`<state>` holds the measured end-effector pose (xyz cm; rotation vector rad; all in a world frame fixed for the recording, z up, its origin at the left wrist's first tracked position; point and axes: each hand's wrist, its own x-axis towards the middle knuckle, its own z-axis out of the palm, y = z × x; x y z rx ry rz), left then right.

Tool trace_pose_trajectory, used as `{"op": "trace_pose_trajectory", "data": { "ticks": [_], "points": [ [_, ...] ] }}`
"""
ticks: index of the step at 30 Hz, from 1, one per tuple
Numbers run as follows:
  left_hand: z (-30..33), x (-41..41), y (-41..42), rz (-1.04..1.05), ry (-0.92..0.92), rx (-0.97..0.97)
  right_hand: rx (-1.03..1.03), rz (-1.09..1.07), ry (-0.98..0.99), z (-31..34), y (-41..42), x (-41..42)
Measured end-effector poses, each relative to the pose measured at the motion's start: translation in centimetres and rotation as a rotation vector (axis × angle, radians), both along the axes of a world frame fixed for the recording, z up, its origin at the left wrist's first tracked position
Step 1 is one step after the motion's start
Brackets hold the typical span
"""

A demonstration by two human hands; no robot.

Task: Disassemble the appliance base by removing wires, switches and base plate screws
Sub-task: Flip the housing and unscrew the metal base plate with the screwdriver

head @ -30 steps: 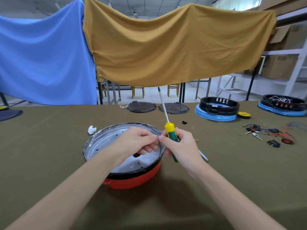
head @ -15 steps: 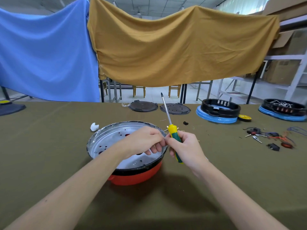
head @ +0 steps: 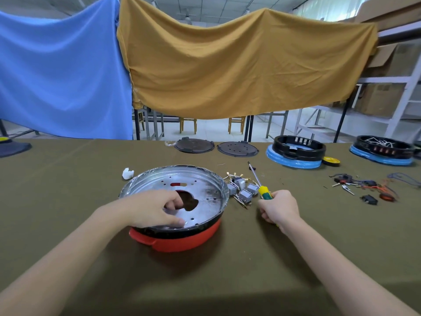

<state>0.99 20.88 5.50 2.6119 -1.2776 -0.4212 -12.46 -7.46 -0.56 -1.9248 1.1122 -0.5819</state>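
The base (head: 180,201) sits on the surface (head: 68,190), its silver plate (head: 205,190) facing up. The left hand (head: 152,209) rests on the plate, fingers curled into the central hole; the right hand (head: 279,207) is closed around the screwdriver (head: 262,188), tip lifted and pointing away. For the next screw, the left hand should pin the base steady while the tip seats squarely before turning. Half a second ago both hands met at the rim; now they are apart, and a wire cluster (head: 241,189) lies just beside the base.
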Motion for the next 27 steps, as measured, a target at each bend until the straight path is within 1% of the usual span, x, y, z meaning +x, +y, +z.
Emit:
{"op": "trace_pose_trajectory", "data": {
  "ticks": [4,6,8,11,14,16,18,23,25,27],
  "points": [
    [-0.3,0.4,0.0,0.008,-0.033,-0.034,-0.023,-0.011,0.041,0.2,0.5,0.4],
    [-0.5,0.4,-0.1,0.007,-0.028,-0.041,-0.035,-0.015,0.008,0.1,0.7,0.1],
    [-0.6,0.4,-0.3,0.015,-0.028,-0.048,-0.022,0.025,-0.049,0.1,1.1,-0.3],
    [-0.7,0.1,-1.3,0.059,-0.029,-0.055,0.073,0.163,-0.2,0.8,2.9,-0.6],
    [-0.4,-0.9,-2.7,0.138,-0.123,-0.097,0.212,0.29,-0.317,2.1,5.2,-0.2],
    [0.1,-1.8,-3.6,0.237,-0.183,-0.154,0.334,0.375,-0.344,3.0,6.5,0.2],
    [0.8,-2.5,-4.6,0.313,-0.246,-0.167,0.384,0.429,-0.342,3.5,7.2,0.5],
    [1.4,-2.7,-6.9,0.35,-0.296,0.005,0.495,0.422,-0.404,2.9,7.6,1.9],
    [1.1,-2.4,-7.0,0.322,-0.251,0.024,0.536,0.409,-0.438,2.4,7.5,2.5],
    [0.9,-2.1,-6.4,0.246,-0.184,-0.016,0.546,0.38,-0.455,2.1,7.3,2.9]
  ]
}}
